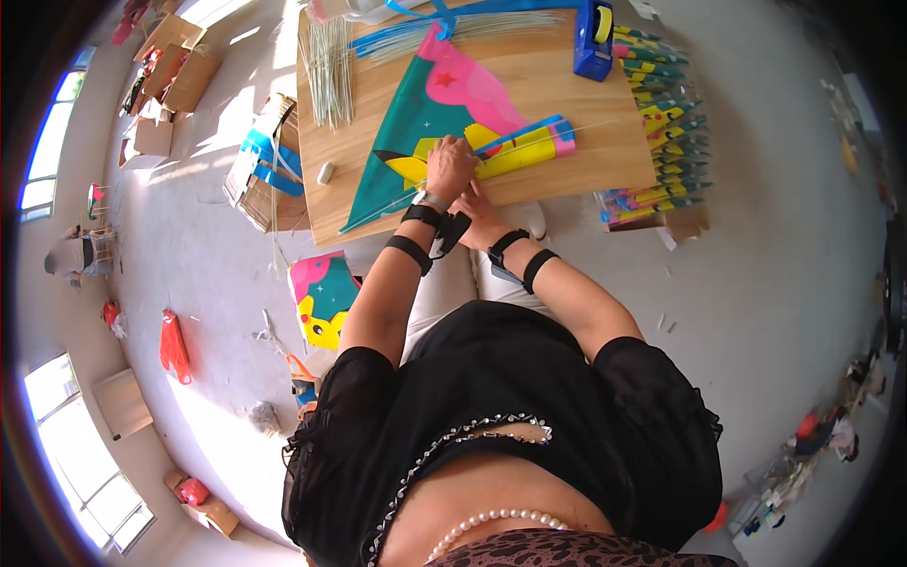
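Observation:
A kite (387,146) of teal, pink and yellow fabric lies on the wooden table, its right part rolled or folded into a yellow and blue bundle (524,154). Thin rods run along its near edge. My left hand (452,170) is closed over the kite's near edge, fingers curled at the left end of the bundle. Just below and to the right, my right hand (480,213) reaches up to the same edge, with bent fingers gripping there. The left hand partly hides its fingertips.
Thin pale rods (328,71) lie on the wooden table (605,142), with a blue tape dispenser (593,40) and a small white cylinder (325,173). Right of it, rolled kites (666,142) are stacked over a carton. A bundle with blue straps (274,161) stands at left; another kite piece (321,298) sits lower.

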Demonstrator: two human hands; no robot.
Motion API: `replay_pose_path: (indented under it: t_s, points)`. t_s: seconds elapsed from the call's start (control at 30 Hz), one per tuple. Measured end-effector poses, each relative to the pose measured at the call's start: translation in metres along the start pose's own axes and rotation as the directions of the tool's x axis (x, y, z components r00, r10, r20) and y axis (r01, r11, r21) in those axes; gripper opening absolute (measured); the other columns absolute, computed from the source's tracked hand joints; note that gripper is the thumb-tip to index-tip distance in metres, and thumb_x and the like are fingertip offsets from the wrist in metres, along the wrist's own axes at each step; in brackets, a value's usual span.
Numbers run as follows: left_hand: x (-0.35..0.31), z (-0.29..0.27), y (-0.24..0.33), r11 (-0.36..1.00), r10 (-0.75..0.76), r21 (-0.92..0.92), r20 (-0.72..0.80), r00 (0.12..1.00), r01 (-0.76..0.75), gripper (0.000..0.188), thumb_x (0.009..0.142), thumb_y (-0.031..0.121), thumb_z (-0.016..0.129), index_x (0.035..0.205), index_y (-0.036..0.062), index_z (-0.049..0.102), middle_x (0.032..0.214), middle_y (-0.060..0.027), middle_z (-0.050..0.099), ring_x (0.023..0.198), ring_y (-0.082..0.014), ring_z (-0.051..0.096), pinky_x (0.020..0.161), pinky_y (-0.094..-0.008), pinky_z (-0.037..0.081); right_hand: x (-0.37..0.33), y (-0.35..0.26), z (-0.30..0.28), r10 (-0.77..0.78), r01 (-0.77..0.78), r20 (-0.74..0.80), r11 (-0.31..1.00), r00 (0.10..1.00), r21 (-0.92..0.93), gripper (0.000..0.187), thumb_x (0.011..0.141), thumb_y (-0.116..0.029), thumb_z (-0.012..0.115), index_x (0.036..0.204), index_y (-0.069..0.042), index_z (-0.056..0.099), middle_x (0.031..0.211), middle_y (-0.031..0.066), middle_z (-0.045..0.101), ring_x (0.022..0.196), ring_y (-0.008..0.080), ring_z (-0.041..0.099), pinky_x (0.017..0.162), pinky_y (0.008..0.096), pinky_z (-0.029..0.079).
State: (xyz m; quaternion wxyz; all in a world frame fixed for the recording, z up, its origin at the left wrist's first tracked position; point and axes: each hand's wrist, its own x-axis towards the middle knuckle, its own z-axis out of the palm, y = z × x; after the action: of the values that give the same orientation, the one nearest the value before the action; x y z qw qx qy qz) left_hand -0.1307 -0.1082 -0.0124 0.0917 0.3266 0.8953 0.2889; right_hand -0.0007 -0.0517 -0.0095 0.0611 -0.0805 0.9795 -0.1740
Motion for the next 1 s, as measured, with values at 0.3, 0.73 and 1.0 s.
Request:
replay_pose_path:
  t_s: [0.3,0.73,1.0]
  points:
    - [0.007,0.009,-0.005,0.999,0.009,0.05,0.009,1.0,-0.01,0.013,0.089,0.021,0.076,0.095,0.0087,0.074,0.106,-0.0155,0.068,0.11,-0.0392,0.063,0.094,-0.051,0.051,0.004,0.006,0.027,-0.029,0.013,-0.234,0.997,0.972,-0.07,0.052,0.101,-0.041,0.054,0.143,-0.013,0.067,0.156,0.0119,0.057,0.157,0.0344,0.035,0.133,0.0598,0.01]
    - [0.002,0.014,-0.011,0.981,0.071,0.18,-0.008,0.997,-0.069,0.015,0.097,0.019,0.069,0.107,0.0086,0.065,0.106,-0.0149,0.066,0.105,-0.0382,0.063,0.089,-0.052,0.051,0.01,0.007,0.029,-0.059,0.077,-0.259,0.995,0.964,0.06,0.067,0.099,-0.048,0.056,0.154,-0.01,0.057,0.162,0.0169,0.051,0.157,0.0364,0.035,0.132,0.062,0.01]
    - [-0.002,0.014,-0.012,0.976,0.141,0.173,-0.047,0.989,-0.131,0.014,0.097,0.017,0.068,0.106,0.0081,0.063,0.102,-0.0154,0.066,0.098,-0.0393,0.064,0.084,-0.0519,0.051,0.007,0.006,0.026,-0.078,0.089,-0.266,0.996,0.961,0.032,0.066,0.099,-0.048,0.055,0.152,-0.01,0.06,0.157,0.0162,0.057,0.156,0.0361,0.037,0.132,0.06,0.012]
